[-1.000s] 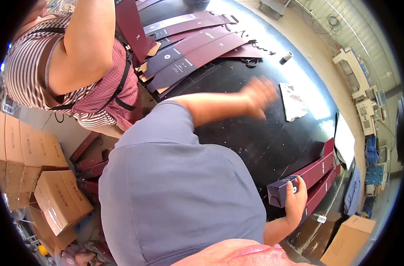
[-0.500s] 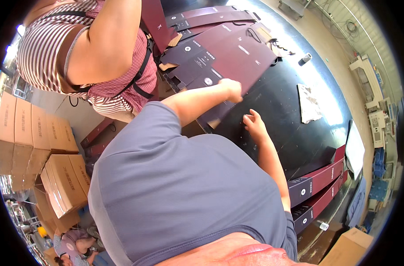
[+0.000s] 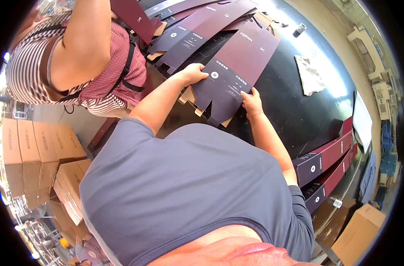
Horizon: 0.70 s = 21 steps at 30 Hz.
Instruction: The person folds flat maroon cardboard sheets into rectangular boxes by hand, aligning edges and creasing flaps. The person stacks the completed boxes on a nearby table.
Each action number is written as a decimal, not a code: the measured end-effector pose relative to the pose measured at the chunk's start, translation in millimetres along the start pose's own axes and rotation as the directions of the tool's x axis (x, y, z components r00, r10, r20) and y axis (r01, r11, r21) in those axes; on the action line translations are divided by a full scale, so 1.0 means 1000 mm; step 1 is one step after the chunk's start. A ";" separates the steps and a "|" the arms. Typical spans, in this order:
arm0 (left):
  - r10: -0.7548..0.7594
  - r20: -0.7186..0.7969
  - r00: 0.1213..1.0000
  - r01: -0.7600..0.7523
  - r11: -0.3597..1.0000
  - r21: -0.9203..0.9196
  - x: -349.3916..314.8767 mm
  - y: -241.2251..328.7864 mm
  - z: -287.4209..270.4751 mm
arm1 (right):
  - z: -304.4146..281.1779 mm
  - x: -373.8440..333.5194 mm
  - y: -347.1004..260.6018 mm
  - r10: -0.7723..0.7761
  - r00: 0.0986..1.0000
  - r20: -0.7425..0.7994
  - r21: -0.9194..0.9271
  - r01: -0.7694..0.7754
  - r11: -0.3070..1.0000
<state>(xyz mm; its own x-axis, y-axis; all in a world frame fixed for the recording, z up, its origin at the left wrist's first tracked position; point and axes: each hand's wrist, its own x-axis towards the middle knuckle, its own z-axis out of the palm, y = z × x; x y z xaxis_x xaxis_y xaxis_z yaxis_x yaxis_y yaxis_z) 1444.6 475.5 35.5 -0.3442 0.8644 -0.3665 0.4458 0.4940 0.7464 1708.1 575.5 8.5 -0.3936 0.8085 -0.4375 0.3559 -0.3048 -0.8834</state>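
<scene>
A flattened long carton [image 3: 244, 53], maroon at its far part and dark navy at the near part, lies over the black table in front of me. My left hand [image 3: 194, 74] grips its left edge, thumb on top. On the opposite long edge, my right hand [image 3: 252, 103] is closed near the navy end. Cut flaps stick out from the carton's near end, toward my body. Just left of it, more flat maroon-and-navy cartons [image 3: 206, 27] lie overlapping.
Two folded-up maroon boxes [image 3: 333, 153] lie at the table's right side. A white cloth [image 3: 309, 76] and a small grey cylinder [image 3: 299, 30] rest farther back. A co-worker [image 3: 117, 62] stands close at my left, before stacked brown boxes [image 3: 38, 153]. A brown carton [image 3: 358, 230] sits lower right.
My hands, earlier empty-looking and apart, now hold one flat carton by its two long edges. That carton has come away to the right from the overlapping ones. My view has shifted slightly.
</scene>
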 end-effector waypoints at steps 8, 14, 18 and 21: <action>0.274 0.171 0.946 -0.135 0.817 -0.560 -0.005 0.060 -0.039 | -0.035 -0.017 -0.042 -0.485 0.868 -0.106 0.384 0.485 0.785; 0.310 0.154 0.938 -0.168 0.797 -0.579 -0.017 0.072 -0.023 | -0.052 -0.037 -0.043 -0.651 0.742 -0.162 0.319 0.663 0.677; 0.406 0.111 0.907 -0.253 0.736 -0.628 -0.031 0.089 -0.023 | -0.063 -0.051 -0.041 -0.717 0.666 -0.206 0.234 0.745 0.625; 0.458 0.086 0.885 -0.298 0.699 -0.650 -0.038 0.103 -0.025 | -0.069 -0.059 -0.047 -0.760 0.600 -0.250 0.145 0.799 0.583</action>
<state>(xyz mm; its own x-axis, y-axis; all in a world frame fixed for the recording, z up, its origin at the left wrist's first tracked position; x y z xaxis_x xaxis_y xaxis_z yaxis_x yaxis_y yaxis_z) 1482.4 491.1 139.9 -0.0299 0.9991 -0.0304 -0.1231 0.0265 0.9920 1773.0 576.8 87.0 -0.2948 0.8426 0.4507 -0.2300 0.3952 -0.8893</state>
